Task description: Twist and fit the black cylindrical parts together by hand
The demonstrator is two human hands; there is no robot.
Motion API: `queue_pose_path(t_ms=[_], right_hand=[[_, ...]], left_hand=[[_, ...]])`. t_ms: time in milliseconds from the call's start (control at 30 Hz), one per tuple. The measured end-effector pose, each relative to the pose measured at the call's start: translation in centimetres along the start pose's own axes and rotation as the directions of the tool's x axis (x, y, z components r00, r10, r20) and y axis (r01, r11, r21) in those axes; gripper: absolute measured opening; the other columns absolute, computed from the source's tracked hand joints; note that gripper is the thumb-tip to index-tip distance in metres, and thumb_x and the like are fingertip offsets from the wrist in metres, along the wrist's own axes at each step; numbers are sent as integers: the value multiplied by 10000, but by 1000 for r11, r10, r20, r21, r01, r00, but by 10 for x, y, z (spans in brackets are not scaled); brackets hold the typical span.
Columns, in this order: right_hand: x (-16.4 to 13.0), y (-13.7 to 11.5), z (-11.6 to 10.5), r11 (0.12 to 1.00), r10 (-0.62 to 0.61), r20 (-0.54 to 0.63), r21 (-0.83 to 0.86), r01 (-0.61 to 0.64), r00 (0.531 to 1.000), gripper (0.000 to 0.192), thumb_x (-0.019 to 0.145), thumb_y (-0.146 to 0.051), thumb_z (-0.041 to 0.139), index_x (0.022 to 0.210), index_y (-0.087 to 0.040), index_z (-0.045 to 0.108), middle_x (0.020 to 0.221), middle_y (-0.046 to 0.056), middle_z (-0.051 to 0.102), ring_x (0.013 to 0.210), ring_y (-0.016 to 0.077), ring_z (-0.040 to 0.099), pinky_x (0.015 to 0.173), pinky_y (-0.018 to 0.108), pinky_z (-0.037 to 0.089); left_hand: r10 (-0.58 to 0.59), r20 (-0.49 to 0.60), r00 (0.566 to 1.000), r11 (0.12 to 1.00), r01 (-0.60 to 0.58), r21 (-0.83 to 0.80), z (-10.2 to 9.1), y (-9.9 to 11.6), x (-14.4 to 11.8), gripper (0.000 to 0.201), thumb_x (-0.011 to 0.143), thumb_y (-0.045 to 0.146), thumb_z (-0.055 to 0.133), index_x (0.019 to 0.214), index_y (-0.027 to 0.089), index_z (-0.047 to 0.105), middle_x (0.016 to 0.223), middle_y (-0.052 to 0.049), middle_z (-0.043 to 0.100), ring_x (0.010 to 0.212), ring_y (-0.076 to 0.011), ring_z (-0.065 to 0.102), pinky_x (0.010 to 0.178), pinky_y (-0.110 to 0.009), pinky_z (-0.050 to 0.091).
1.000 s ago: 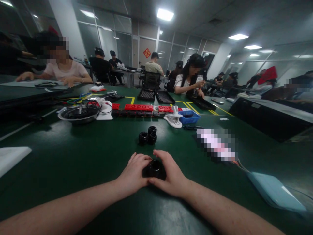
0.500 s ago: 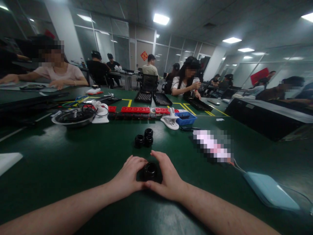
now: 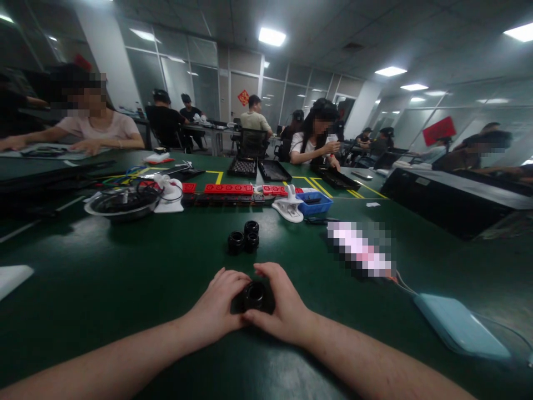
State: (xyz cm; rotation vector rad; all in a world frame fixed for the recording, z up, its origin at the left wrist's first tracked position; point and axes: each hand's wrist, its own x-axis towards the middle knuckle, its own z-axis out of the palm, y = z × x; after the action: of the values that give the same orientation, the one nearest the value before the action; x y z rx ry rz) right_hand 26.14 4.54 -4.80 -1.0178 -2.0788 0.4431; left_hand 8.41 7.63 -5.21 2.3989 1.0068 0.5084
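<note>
Between my two hands, low in the middle of the view, a glossy black ring-shaped part (image 3: 254,293) with a round opening on top stands on the green table (image 3: 158,283). My left hand (image 3: 220,297) is curled against its left side, fingertips at its upper edge. My right hand (image 3: 285,305) arches around the right side with thumb and fingers apart, a dark gap showing between palm and part. The thumbs come close together at the near side. Just beyond my hands, three similar black ring-shaped parts (image 3: 251,240) stand grouped together, touching or nearly so.
Farther back are a metal bowl (image 3: 120,214) with cables, a row of red blocks (image 3: 229,189), a white clip stand (image 3: 288,208) and a blue bin (image 3: 314,206). A light-blue flat case (image 3: 462,325) lies right, below a large black box (image 3: 449,203). Other people sit across the table.
The view has shifted slightly, so everything sits a little differently in it. My hands stay around the same ring-shaped part, and the group of three has not moved on the table.
</note>
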Motion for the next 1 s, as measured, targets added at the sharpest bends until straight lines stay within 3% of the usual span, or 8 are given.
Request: queue_pose_path(t_ms=[100, 233, 333, 500, 633, 733, 833, 1000], right_hand=[[0, -2, -1, 1000, 11, 48, 28, -13, 999, 541, 698, -233, 572, 1192, -180, 358, 1097, 108, 505, 1007, 232, 502, 863, 402, 433], [-1, -4, -3, 990, -115, 108, 92, 105, 987, 644, 687, -154, 491, 1282, -171, 248, 1246, 126, 433, 1131, 236, 441, 941, 409, 379], [-2, -3, -3, 994, -105, 93, 49, 100, 990, 700, 713, -267, 567, 1308, -169, 210, 1286, 139, 392, 1169, 263, 400, 961, 433, 350], [-1, 0, 1, 999, -31, -24, -36, 30, 999, 766, 640, -441, 670, 1255, -173, 299, 1159, 137, 462, 1068, 279, 454, 891, 450, 397], [-2, -2, 2, 999, 11, -2, -37, -11, 1000, 622, 665, -287, 640, 1206, -175, 354, 1067, 108, 512, 977, 243, 500, 838, 413, 435], [-2, -4, -1, 998, -60, 47, 37, 59, 997, 600, 672, -157, 523, 1234, -183, 314, 1137, 106, 493, 1028, 225, 493, 877, 393, 421], [-3, -4, -2, 990, -129, 64, 61, 125, 990, 663, 662, -163, 517, 1272, -180, 255, 1225, 122, 439, 1110, 244, 448, 923, 414, 386], [-1, -1, 1, 1000, 2, 1, -3, -2, 1000, 721, 646, -323, 667, 1252, -193, 298, 1163, 125, 458, 1067, 273, 461, 888, 448, 406]], left_hand=[[-5, -10, 1000, 1000, 5, -12, 0, 1, -1, 391, 674, 314, 649, 1038, 220, 542, 1065, -44, 559, 1022, -252, 480, 996, -495, 209], [1, -12, 1000, 1000, -1, -16, 0, -2, -2, 431, 687, 396, 646, 1059, 209, 535, 1084, -67, 551, 1040, -266, 471, 998, -507, 194], [17, 15, 1000, 1000, -17, -5, 1, -4, -1, 428, 686, 445, 643, 1026, 198, 556, 1109, -82, 537, 1061, -270, 458, 1006, -512, 173], [11, 21, 1000, 1000, -11, 5, 0, -2, 0, 378, 666, 369, 667, 990, 202, 569, 1076, -65, 555, 1038, -262, 469, 1003, -502, 192], [6, 7, 1000, 1000, -6, 4, -1, 2, -1, 356, 669, 291, 654, 1002, 204, 564, 1056, -47, 562, 1020, -252, 480, 993, -488, 222], [16, -12, 1000, 1000, -16, 7, 1, -1, -1, 399, 687, 335, 641, 1055, 214, 542, 1080, -51, 556, 1034, -259, 475, 995, -494, 210], [18, -7, 1000, 1000, -18, 3, 3, -5, -1, 471, 686, 435, 642, 1085, 213, 528, 1107, -71, 545, 1053, -269, 464, 1000, -502, 187], [20, 12, 1000, 1000, -20, -12, 2, -5, -1, 400, 670, 401, 660, 1008, 213, 560, 1079, -62, 554, 1030, -262, 475, 1005, -492, 188]])
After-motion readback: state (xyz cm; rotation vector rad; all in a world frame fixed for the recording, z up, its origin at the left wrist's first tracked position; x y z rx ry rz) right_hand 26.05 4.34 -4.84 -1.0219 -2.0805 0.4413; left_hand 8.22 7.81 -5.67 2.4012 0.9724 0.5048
